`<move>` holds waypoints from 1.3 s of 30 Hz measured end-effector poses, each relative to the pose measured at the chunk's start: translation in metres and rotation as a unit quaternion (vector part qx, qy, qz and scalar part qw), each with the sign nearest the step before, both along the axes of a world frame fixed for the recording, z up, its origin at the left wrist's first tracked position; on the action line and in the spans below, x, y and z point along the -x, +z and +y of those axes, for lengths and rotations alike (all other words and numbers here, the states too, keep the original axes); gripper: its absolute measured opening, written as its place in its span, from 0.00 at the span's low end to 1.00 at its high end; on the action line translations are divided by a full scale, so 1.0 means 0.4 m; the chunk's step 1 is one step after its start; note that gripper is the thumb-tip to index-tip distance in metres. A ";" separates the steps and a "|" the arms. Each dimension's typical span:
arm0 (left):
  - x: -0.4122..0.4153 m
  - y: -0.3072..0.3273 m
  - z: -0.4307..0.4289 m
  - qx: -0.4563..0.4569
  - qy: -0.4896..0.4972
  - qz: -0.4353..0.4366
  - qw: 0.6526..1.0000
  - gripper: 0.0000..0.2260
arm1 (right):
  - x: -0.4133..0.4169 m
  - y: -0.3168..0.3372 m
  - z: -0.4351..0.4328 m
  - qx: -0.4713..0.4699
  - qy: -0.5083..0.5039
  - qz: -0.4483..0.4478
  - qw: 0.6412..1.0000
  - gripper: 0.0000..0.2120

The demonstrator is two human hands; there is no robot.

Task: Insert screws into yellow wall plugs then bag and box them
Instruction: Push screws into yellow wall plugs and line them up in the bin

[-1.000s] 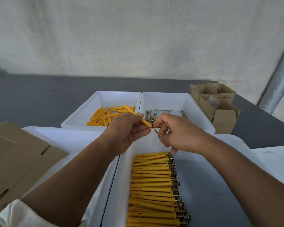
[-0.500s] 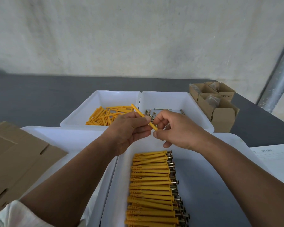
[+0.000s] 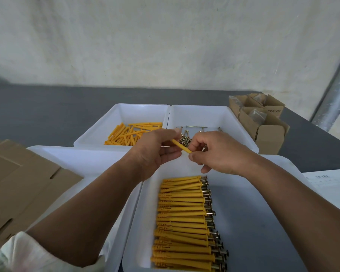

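Above the near tray (image 3: 263, 213), the left hand (image 3: 153, 154) pinches a yellow plug (image 3: 182, 146) and the right hand (image 3: 224, 154) pinches its end; the bare shank of the screw has vanished inside, so seating looks nearly done

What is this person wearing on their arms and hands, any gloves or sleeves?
No gloves: left hand and right hand are bare, no ring or watch showing. Both forearms are bare too; a pale crumpled sleeve shows by the left elbow.
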State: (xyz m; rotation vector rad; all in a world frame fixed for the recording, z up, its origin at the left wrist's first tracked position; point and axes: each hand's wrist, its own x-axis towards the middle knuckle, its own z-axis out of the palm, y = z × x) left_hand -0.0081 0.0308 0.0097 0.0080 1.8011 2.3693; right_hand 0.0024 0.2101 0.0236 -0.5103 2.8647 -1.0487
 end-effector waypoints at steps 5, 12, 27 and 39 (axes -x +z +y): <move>0.004 0.002 -0.007 -0.031 0.045 -0.018 0.998 0.09 | -0.012 0.011 0.002 -0.139 0.014 0.008 0.990 0.05; 0.004 0.002 -0.007 -0.035 0.049 -0.020 0.998 0.09 | -0.025 0.016 0.002 -0.230 0.037 -0.030 0.972 0.02; 0.008 -0.003 0.000 -0.026 0.056 -0.022 0.998 0.06 | -0.037 -0.004 -0.033 -0.314 0.088 -0.041 0.944 0.07; 0.006 -0.005 -0.001 -0.024 0.053 -0.016 0.998 0.06 | -0.037 -0.017 -0.045 -0.330 0.105 -0.044 0.937 0.08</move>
